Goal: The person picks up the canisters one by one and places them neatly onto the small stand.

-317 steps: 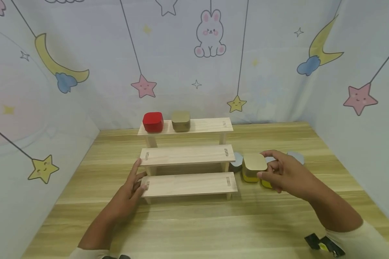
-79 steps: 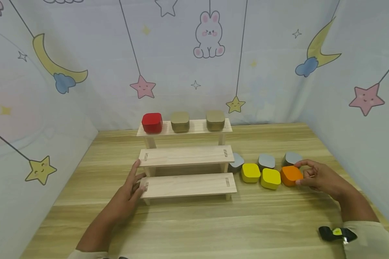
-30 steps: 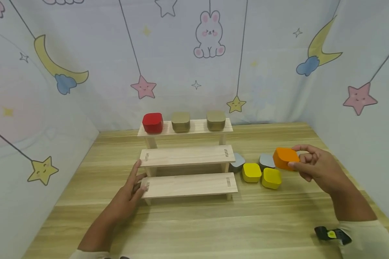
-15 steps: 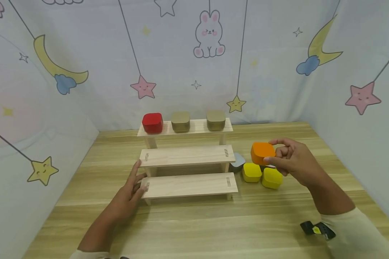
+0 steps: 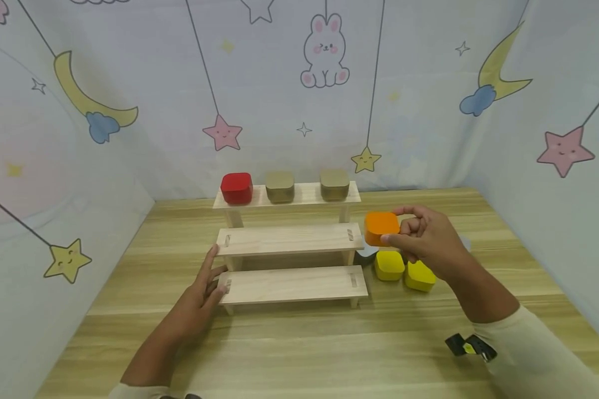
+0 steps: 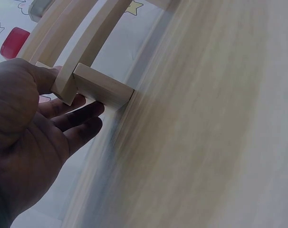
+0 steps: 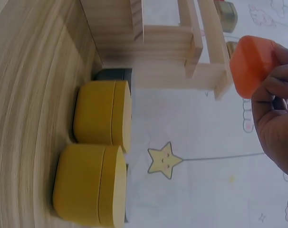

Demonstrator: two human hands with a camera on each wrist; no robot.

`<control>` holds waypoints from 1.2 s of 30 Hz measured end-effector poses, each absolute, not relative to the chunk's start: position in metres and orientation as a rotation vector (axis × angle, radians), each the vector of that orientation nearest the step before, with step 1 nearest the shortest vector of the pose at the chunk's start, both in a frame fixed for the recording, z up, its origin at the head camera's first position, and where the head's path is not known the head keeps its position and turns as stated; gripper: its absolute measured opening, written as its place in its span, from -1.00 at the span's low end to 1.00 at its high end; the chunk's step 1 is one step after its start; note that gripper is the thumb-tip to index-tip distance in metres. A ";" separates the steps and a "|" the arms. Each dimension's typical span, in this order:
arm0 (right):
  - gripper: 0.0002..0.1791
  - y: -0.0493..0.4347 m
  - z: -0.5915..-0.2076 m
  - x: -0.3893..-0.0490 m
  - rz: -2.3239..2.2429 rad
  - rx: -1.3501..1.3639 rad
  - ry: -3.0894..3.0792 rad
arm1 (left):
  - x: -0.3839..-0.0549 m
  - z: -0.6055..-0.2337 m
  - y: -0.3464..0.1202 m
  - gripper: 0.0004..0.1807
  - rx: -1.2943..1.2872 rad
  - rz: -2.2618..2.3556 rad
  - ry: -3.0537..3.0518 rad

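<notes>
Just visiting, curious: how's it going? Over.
Right hand: pinching orange rounded box, aloft. Left hand: touching left end of pale wooden three-step stand. Nothing visibly blocking box; yellow rounded boxes sit lower.

Curtained booth, cartoon-print cloth [image 5: 264,83] around a wood-grain tabletop [image 5: 299,349].

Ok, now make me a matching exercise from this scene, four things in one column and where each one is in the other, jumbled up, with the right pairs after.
Things
1. orange box
2. red box
3. yellow boxes
4. left hand

Places
A. on the table, right of the shelf
B. touching the shelf's left end
C. held in the right hand
D. on the top step, at its left end

Pairs: 1-C, 2-D, 3-A, 4-B
</notes>
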State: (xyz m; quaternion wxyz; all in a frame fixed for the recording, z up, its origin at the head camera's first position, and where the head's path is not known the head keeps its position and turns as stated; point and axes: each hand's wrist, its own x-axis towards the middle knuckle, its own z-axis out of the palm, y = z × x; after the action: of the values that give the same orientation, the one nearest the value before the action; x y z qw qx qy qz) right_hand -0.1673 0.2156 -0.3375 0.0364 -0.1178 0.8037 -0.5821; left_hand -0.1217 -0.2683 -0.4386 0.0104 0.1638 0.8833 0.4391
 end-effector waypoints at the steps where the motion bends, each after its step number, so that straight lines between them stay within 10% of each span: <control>1: -0.31 0.212 -0.337 -0.168 -1.794 -0.358 2.460 | -0.122 -0.438 -0.268 0.01 0.507 1.369 2.755; 36: -0.32 0.081 -0.335 -0.191 -1.923 -0.431 2.237 | -0.122 -0.438 -0.268 0.01 0.486 1.353 2.765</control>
State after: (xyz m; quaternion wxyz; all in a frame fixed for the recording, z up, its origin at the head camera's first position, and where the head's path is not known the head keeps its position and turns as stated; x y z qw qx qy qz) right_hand -0.1912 0.0809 -0.3346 0.0803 -0.1441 0.7479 -0.6430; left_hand -0.1221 -0.2675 -0.4376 0.0126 0.1560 0.8872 0.4340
